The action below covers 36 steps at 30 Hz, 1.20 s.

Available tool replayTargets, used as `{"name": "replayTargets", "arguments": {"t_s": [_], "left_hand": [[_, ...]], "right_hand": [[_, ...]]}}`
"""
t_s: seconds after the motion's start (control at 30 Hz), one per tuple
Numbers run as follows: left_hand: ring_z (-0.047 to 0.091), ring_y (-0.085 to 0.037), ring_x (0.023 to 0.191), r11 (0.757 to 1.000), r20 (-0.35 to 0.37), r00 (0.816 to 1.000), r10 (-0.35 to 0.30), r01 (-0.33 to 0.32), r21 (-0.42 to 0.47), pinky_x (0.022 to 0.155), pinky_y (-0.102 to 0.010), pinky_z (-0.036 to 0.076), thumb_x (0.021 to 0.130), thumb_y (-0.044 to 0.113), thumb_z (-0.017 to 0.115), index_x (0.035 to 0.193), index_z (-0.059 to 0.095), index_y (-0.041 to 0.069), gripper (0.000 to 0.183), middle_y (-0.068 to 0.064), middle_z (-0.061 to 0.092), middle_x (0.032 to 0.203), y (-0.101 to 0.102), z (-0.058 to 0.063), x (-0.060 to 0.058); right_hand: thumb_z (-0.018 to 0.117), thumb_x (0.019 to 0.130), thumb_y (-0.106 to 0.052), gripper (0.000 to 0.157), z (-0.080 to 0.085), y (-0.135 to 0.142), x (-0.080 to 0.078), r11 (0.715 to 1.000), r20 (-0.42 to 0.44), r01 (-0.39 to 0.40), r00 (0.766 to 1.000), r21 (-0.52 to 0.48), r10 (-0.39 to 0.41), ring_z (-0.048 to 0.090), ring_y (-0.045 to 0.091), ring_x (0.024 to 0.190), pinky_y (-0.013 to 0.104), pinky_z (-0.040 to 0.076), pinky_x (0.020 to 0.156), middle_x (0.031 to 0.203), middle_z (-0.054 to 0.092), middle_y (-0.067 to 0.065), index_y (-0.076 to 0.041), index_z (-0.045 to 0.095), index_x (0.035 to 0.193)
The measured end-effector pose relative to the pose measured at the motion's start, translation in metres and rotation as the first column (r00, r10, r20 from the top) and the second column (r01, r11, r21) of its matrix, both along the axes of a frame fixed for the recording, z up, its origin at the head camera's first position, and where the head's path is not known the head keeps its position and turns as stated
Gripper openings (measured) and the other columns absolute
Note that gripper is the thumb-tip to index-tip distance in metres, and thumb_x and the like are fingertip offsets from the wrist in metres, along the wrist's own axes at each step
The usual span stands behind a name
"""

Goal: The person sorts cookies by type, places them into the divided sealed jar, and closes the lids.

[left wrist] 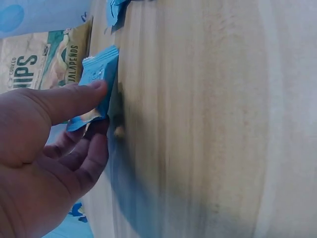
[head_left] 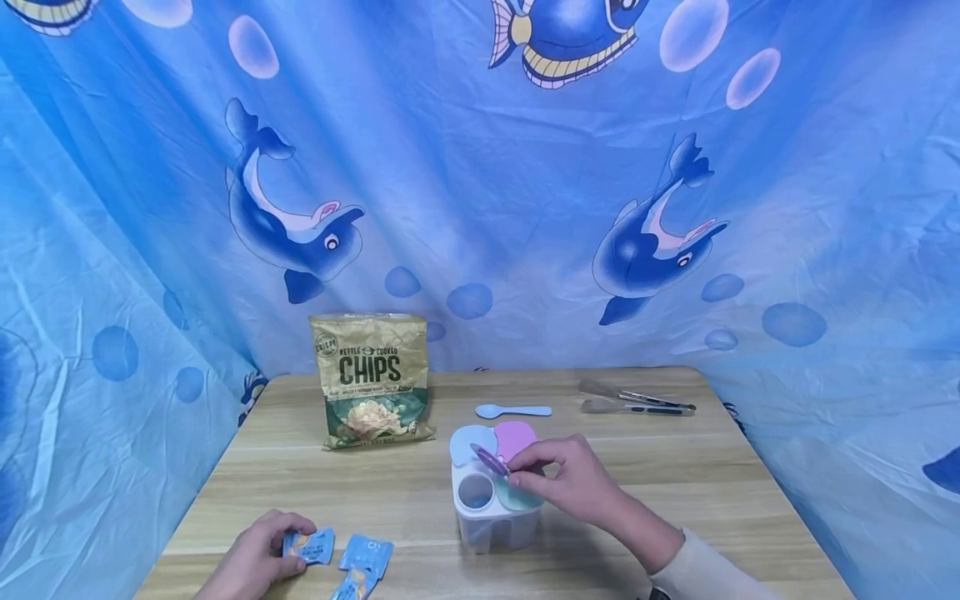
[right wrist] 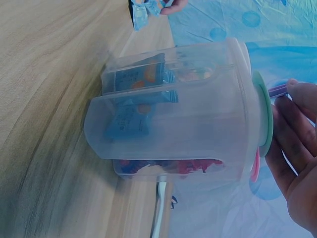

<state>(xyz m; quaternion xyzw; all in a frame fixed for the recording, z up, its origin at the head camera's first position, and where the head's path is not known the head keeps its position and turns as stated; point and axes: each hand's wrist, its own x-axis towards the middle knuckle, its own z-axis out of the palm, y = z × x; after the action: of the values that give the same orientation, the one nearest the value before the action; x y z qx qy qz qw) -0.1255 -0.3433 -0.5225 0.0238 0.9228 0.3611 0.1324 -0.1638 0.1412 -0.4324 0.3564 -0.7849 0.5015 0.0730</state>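
Observation:
My left hand point(head_left: 253, 552) pinches a small blue snack packet point(head_left: 313, 546) between thumb and fingers, close over the table at the front left. Beside it lie more blue packets point(head_left: 367, 552). In my right hand point(head_left: 576, 482), thumb and fingertips grip a small purple lid point(head_left: 489, 459), tilted above a clear, white-topped container point(head_left: 495, 532). The front left compartment point(head_left: 476, 492) stands uncovered. Light blue point(head_left: 471, 439), pink point(head_left: 516, 435) and green point(head_left: 516, 495) lids cover the others. Through the wall, the right wrist view shows blue packets point(right wrist: 136, 79) and red-and-dark wrappers point(right wrist: 198, 165) inside.
Upright at the back left of the wooden table point(head_left: 645, 458) is a chips bag point(head_left: 375, 383). A light blue spoon point(head_left: 514, 411) lies behind the container, with tongs point(head_left: 637, 404) at the back right. A blue sea-pattern curtain point(head_left: 480, 208) hangs behind.

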Motion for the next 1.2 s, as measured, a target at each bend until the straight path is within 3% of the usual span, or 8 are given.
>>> {"name": "replayTargets", "arguments": {"t_s": [0.1, 0.27, 0.33, 0.47, 0.7, 1.0, 1.2], "left_hand": [[0.048, -0.019, 0.084, 0.999, 0.013, 0.999, 0.034, -0.034, 0.023, 0.067, -0.027, 0.036, 0.081, 0.016, 0.085, 0.121, 0.071, 0.013, 0.043, -0.004, 0.064, 0.109, 0.002, 0.003, 0.000], [0.058, -0.016, 0.084, 0.989, 0.021, 0.992, 0.123, -0.124, 0.084, 0.065, -0.028, 0.050, 0.083, 0.010, 0.083, 0.132, 0.065, 0.005, 0.052, -0.005, 0.066, 0.109, 0.006, 0.008, 0.000], [0.063, -0.015, 0.087, 0.983, 0.004, 0.986, 0.164, -0.164, 0.088, 0.067, -0.028, 0.054, 0.083, 0.009, 0.083, 0.132, 0.065, 0.004, 0.053, -0.005, 0.068, 0.110, 0.008, 0.010, -0.001], [0.065, -0.013, 0.089, 0.981, -0.061, 0.980, 0.189, -0.185, 0.064, 0.071, -0.026, 0.055, 0.083, 0.014, 0.084, 0.127, 0.068, 0.003, 0.048, -0.004, 0.071, 0.108, 0.013, 0.018, 0.000], [0.067, -0.005, 0.089, 0.980, -0.195, 0.961, 0.197, -0.188, 0.064, 0.076, -0.023, 0.056, 0.088, 0.022, 0.082, 0.118, 0.073, 0.009, 0.034, 0.000, 0.076, 0.104, 0.032, 0.038, 0.002], [0.071, -0.007, 0.087, 0.961, -0.213, 0.953, 0.217, -0.171, 0.217, 0.077, -0.024, 0.058, 0.087, 0.030, 0.083, 0.118, 0.075, 0.015, 0.036, 0.000, 0.077, 0.104, 0.079, 0.080, 0.004], [0.070, -0.008, 0.082, 0.956, -0.285, 0.943, 0.173, -0.091, 0.278, 0.071, -0.027, 0.057, 0.087, 0.030, 0.083, 0.113, 0.077, 0.020, 0.028, 0.003, 0.077, 0.096, 0.113, 0.099, 0.004]], "right_hand": [[0.082, 0.088, -0.012, 0.008, 0.000, 0.000, -0.001, 1.000, -0.004, -0.003, 1.000, -0.003, 0.003, 0.071, 0.004, 0.079, 0.028, 0.061, 0.072, 0.088, 0.079, -0.002, -0.012, 0.081, 0.096], [0.082, 0.088, -0.015, 0.008, 0.001, 0.000, -0.001, 1.000, 0.007, 0.001, 1.000, 0.005, -0.001, 0.071, 0.004, 0.079, 0.028, 0.061, 0.072, 0.087, 0.079, -0.003, -0.013, 0.081, 0.095], [0.082, 0.088, -0.016, 0.008, 0.000, 0.000, -0.001, 1.000, 0.014, 0.002, 1.000, 0.011, -0.003, 0.071, 0.004, 0.079, 0.028, 0.061, 0.072, 0.088, 0.078, -0.004, -0.014, 0.081, 0.096], [0.082, 0.088, -0.017, 0.009, 0.001, -0.001, 0.000, 1.000, 0.029, 0.000, 1.000, 0.013, 0.000, 0.071, 0.004, 0.079, 0.029, 0.061, 0.073, 0.088, 0.079, -0.003, -0.014, 0.081, 0.096], [0.082, 0.089, -0.017, 0.008, 0.000, -0.001, 0.000, 1.000, 0.027, 0.001, 1.000, 0.012, -0.001, 0.071, 0.004, 0.079, 0.028, 0.061, 0.072, 0.088, 0.079, -0.001, -0.014, 0.081, 0.096], [0.082, 0.088, -0.017, 0.008, -0.001, 0.000, 0.001, 1.000, 0.024, 0.011, 1.000, 0.014, -0.011, 0.071, 0.004, 0.079, 0.027, 0.060, 0.072, 0.088, 0.079, -0.002, -0.015, 0.081, 0.096], [0.082, 0.088, -0.017, 0.008, -0.001, 0.000, 0.001, 1.000, 0.024, 0.014, 1.000, 0.013, -0.014, 0.071, 0.004, 0.078, 0.027, 0.060, 0.072, 0.088, 0.079, -0.003, -0.015, 0.081, 0.096]]}}
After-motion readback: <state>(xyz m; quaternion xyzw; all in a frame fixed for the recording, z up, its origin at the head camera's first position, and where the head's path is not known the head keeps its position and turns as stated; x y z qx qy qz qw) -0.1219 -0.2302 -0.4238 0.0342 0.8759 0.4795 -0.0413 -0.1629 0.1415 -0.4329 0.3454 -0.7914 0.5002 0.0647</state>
